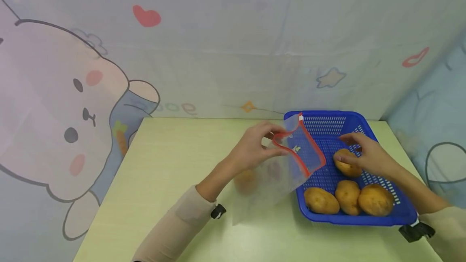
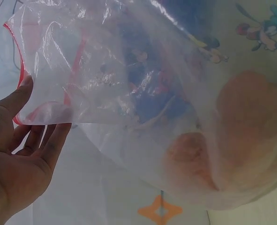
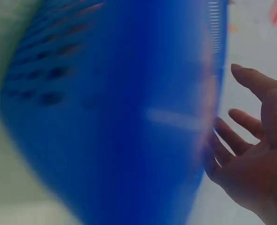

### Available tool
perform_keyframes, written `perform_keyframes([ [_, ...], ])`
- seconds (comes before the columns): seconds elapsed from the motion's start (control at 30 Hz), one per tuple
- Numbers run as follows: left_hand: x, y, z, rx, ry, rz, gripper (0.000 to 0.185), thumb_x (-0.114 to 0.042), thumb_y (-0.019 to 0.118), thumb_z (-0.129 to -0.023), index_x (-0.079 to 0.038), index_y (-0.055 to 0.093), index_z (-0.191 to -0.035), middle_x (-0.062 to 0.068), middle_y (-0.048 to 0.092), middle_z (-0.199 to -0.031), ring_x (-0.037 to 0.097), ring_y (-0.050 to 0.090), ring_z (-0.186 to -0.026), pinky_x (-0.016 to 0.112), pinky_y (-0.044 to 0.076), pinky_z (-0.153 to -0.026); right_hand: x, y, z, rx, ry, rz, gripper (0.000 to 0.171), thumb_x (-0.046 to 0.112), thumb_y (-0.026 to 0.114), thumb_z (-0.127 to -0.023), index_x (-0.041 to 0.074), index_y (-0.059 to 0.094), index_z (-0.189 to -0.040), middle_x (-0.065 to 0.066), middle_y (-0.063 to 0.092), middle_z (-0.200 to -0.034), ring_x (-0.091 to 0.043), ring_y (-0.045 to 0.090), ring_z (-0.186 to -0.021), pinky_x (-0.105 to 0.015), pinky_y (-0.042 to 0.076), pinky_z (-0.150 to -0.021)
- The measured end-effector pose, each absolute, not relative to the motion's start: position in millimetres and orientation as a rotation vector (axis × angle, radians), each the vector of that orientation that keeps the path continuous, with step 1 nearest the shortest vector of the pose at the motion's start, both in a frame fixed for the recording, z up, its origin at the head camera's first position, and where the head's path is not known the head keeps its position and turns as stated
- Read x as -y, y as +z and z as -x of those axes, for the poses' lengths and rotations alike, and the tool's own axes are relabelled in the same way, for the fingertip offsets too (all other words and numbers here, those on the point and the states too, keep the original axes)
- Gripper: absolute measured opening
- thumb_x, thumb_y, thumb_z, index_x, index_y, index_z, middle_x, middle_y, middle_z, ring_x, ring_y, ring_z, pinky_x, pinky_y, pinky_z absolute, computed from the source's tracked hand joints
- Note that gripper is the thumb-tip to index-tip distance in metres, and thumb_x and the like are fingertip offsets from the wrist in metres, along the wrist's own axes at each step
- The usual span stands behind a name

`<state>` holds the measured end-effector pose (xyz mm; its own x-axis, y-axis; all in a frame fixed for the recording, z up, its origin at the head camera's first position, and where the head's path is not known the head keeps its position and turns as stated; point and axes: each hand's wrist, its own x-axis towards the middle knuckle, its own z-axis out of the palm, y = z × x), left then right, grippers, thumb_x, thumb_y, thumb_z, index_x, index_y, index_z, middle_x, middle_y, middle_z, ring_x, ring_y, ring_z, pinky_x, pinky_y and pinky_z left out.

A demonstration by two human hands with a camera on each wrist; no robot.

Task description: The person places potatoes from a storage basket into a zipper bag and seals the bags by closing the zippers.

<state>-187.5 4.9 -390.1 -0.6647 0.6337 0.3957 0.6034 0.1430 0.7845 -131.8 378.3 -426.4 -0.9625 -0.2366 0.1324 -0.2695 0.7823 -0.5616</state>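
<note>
The camera on my head looks forward and down from above, taking in the whole pale surface (image 1: 164,165), both my hands and the blue basket (image 1: 329,121) from a middling distance. The one on my left wrist sits very close, facing up along my palm into the clear bag (image 2: 143,93), which fills its frame. The one on my right wrist is nearer still, pressed against the blurred basket wall. Each wrist view shares its object with the head view.
</note>
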Motion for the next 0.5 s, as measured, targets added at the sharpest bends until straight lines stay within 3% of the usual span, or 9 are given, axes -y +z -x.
perform_keyframes([
  [0.13, -6, -391, 185, -2.367, 1.564, -1.29, 0.047, -0.014, 0.091, -0.086, -0.006, 0.071, -0.127, 0.003, 0.067, -0.117, 0.021, 0.072, -0.105, 0.021, 0.062, -0.081, -389, -444, 130, 2.962, 0.928, -0.34, 0.069, 0.029, 0.084, -0.094, -0.007, 0.053, -0.144, -0.032, 0.056, -0.142, -0.05, 0.053, -0.127, -0.065, 0.048, -0.1],
  [0.17, -6, -391, 185, -2.371, 1.56, -1.292, 0.047, -0.015, 0.091, -0.085, -0.006, 0.071, -0.127, 0.003, 0.067, -0.116, 0.02, 0.072, -0.105, 0.021, 0.062, -0.081, -390, -447, 130, 2.972, 0.92, -0.326, 0.071, 0.031, 0.085, -0.094, -0.007, 0.052, -0.144, -0.033, 0.054, -0.143, -0.051, 0.052, -0.128, -0.069, 0.046, -0.1],
  [0.37, -5, -390, 183, -2.366, 1.558, -1.268, 0.047, -0.014, 0.091, -0.085, -0.006, 0.071, -0.127, 0.003, 0.067, -0.115, 0.02, 0.072, -0.105, 0.022, 0.063, -0.076, -389, -456, 131, 3.045, 0.848, -0.292, 0.086, 0.039, 0.085, -0.092, -0.011, 0.045, -0.149, -0.038, 0.046, -0.148, -0.057, 0.048, -0.13, -0.075, 0.043, -0.103],
  [0.5, -5, -390, 182, -2.366, 1.547, -1.253, 0.047, -0.015, 0.091, -0.086, -0.007, 0.071, -0.128, 0.005, 0.067, -0.114, 0.019, 0.071, -0.105, 0.02, 0.062, -0.075, -388, -460, 136, 3.066, 0.781, -0.275, 0.084, 0.035, 0.085, -0.093, -0.015, 0.046, -0.147, -0.041, 0.047, -0.142, -0.058, 0.05, -0.125, -0.075, 0.044, -0.101],
])
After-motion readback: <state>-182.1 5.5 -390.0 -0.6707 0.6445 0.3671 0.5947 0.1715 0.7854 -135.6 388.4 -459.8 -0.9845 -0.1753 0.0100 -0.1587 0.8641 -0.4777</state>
